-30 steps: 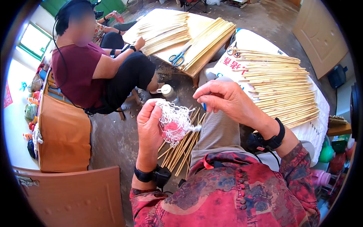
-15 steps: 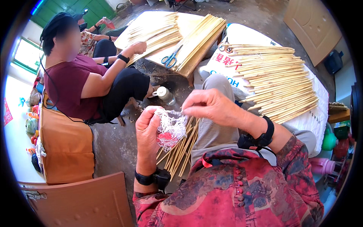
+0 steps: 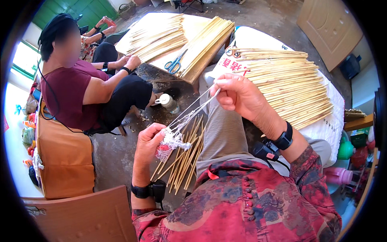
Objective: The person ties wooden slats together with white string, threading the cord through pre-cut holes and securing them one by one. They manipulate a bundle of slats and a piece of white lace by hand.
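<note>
My left hand [image 3: 150, 141] is closed on a loose tangle of white string [image 3: 175, 139], with something reddish-pink [image 3: 163, 151] showing through its lower part. Strands run taut from there up to my right hand [image 3: 238, 93], which pinches their far ends between thumb and fingers. Below the string, a loose heap of thin wooden sticks [image 3: 186, 161] lies on the floor beside my leg. A broad layer of similar sticks [image 3: 290, 88] rests on a white sack [image 3: 335, 109] to the right.
Ahead, a low wooden table [image 3: 199, 68] holds more sticks [image 3: 161, 40] and blue-handled scissors [image 3: 174, 64]. A co-worker in a maroon shirt [image 3: 68, 90] sits at the left, another person behind. A lidded bottle [image 3: 168, 103] stands on the floor. An orange-brown covered surface [image 3: 66, 157] is at the left.
My right hand has moved up and right, drawing the bunched string out into long taut strands. My left hand has shifted slightly down and left. The co-worker's hands have come together.
</note>
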